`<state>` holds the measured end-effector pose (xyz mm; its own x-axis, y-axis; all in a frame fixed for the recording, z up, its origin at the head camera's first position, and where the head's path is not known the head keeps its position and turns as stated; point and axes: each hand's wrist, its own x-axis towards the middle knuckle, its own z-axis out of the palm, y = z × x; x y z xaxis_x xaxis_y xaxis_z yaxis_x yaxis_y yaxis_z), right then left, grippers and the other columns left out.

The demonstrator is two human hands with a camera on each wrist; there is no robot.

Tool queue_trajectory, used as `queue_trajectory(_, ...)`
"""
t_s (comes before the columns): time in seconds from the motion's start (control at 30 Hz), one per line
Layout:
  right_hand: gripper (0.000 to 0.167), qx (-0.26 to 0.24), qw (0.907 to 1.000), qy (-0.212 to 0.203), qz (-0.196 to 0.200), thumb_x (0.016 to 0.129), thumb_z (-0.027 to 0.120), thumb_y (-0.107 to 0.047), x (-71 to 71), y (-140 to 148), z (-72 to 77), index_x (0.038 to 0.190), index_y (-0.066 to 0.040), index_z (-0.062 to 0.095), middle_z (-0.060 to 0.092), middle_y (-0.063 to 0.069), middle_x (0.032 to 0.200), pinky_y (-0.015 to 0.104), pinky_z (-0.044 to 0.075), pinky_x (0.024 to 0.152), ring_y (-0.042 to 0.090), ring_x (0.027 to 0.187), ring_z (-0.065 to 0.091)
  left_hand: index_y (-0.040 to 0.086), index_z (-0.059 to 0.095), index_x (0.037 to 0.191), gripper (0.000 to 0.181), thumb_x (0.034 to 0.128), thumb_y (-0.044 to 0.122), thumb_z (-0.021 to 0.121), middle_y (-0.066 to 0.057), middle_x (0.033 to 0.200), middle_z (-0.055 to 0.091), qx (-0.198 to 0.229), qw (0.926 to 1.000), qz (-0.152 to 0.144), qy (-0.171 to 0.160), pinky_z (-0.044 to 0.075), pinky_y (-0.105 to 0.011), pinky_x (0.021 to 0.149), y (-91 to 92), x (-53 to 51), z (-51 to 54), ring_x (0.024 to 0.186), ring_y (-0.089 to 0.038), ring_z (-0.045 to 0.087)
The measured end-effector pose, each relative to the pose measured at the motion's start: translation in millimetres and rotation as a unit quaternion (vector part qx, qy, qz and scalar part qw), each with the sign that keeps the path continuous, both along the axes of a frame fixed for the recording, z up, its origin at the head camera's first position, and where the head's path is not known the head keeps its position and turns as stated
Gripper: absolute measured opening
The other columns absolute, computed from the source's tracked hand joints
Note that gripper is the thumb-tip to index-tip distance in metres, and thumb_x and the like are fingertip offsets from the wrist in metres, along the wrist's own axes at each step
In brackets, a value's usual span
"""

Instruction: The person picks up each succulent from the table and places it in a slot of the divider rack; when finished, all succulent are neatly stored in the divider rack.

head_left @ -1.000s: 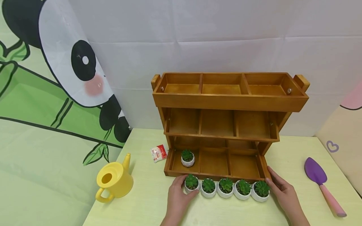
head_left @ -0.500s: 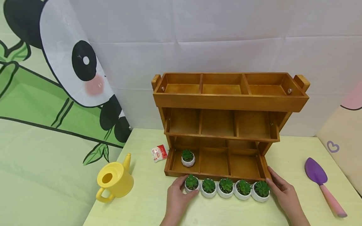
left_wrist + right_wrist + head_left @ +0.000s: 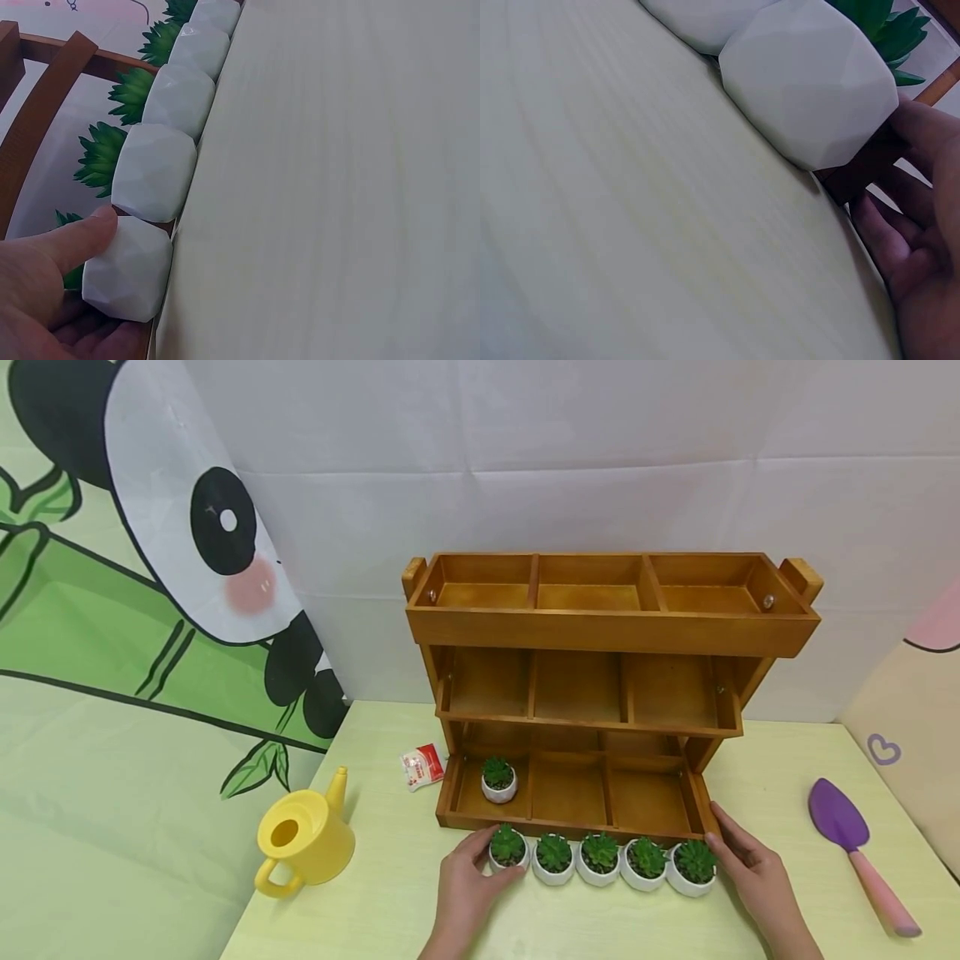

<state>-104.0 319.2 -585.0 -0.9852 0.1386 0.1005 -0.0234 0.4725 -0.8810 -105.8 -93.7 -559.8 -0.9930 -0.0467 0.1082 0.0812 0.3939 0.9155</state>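
Several small succulents in white faceted pots stand in a row along the front of a three-tier wooden shelf (image 3: 611, 633). My left hand (image 3: 467, 883) holds the leftmost potted succulent (image 3: 508, 849) between thumb and fingers; in the left wrist view its white pot (image 3: 129, 270) sits at the near end of the row. With thumb and fingers my right hand (image 3: 756, 870) grips the front right corner of the bottom tier, beside the rightmost potted succulent (image 3: 693, 867). That pot (image 3: 806, 86) fills the upper part of the right wrist view. Another potted succulent (image 3: 498, 780) stands in the bottom tier's left compartment.
A yellow watering can (image 3: 306, 837) stands at the left of the pale table (image 3: 600, 931). Next to the shelf's left side lies a red and white packet (image 3: 423, 767). On the right lies a trowel with a purple blade (image 3: 837, 814) and pink handle.
My left hand and the leftmost potted succulent have shifted very slightly to the left. The right hand and the other pots keep their places.
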Motion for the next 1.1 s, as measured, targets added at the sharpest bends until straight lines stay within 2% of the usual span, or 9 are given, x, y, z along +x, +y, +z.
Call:
queue_trajectory(0.23, 0.056, 0.001, 1.0, 0.0, 0.001, 0.108, 0.06, -0.034, -0.1, 0, 0.2, 0.159, -0.016, 0.046, 0.046, 0.001, 0.155, 0.002, 0.04, 0.093, -0.021, 0.12, 0.041, -0.003, 0.069, 0.132, 0.066, 0.0733, 0.011, 0.096, -0.014, 0.134, 0.067, 0.016, 0.9998, -0.008, -0.004, 0.05, -0.03, 0.104, -2.1, 2.0, 1.0, 0.127, -0.031, 0.063)
queue_trajectory(0.47, 0.057, 0.0, 1.0, 0.0, -0.003, 0.107, 0.062, -0.032, -0.9, -2, 1.4, 0.159, -0.014, 0.046, 0.045, 0.009, 0.155, 0.002, 0.04, 0.093, -0.022, 0.12, 0.041, 0.002, 0.072, 0.13, 0.066, 0.0732, 0.023, 0.097, -0.006, 0.131, 0.07, -0.027, 0.9996, 0.0, 0.007, 0.049, -0.039, 0.108, -6.0, 2.9, 4.4, 0.126, -0.027, 0.064)
queue_trajectory(0.53, 0.056, 0.001, 1.0, 0.0, -0.005, 0.107, 0.062, -0.031, -1.3, -2, 1.1, 0.158, -0.014, 0.046, 0.045, 0.012, 0.155, 0.001, 0.04, 0.092, -0.022, 0.119, 0.041, 0.003, 0.072, 0.13, 0.065, 0.0736, 0.024, 0.097, -0.005, 0.131, 0.07, -0.027, 0.9996, -0.002, 0.007, 0.049, -0.039, 0.108, -6.9, 3.2, 6.2, 0.125, -0.026, 0.064)
queue_trajectory(0.97, 0.056, 0.008, 0.9999, -0.001, -0.01, 0.107, 0.062, -0.032, -2.4, -1, -0.3, 0.158, -0.014, 0.047, 0.045, 0.014, 0.154, 0.001, 0.04, 0.092, -0.022, 0.118, 0.041, 0.005, 0.073, 0.13, 0.06, 0.0754, 0.015, 0.096, -0.005, 0.129, 0.071, 0.01, 0.9993, -0.028, 0.023, 0.051, -0.03, 0.104, -6.5, 4.2, 21.5, 0.123, -0.025, 0.065)
queue_trajectory(1.1, 0.056, 0.006, 0.9999, 0.006, -0.008, 0.107, 0.062, -0.03, -2.2, -1, -0.6, 0.158, -0.012, 0.047, 0.045, 0.012, 0.155, 0.001, 0.04, 0.092, -0.022, 0.119, 0.041, 0.003, 0.071, 0.132, 0.062, 0.076, 0.015, 0.095, -0.01, 0.132, 0.069, 0.013, 0.9992, -0.033, 0.018, 0.052, -0.03, 0.103, -6.0, 3.5, 26.9, 0.124, -0.027, 0.065)
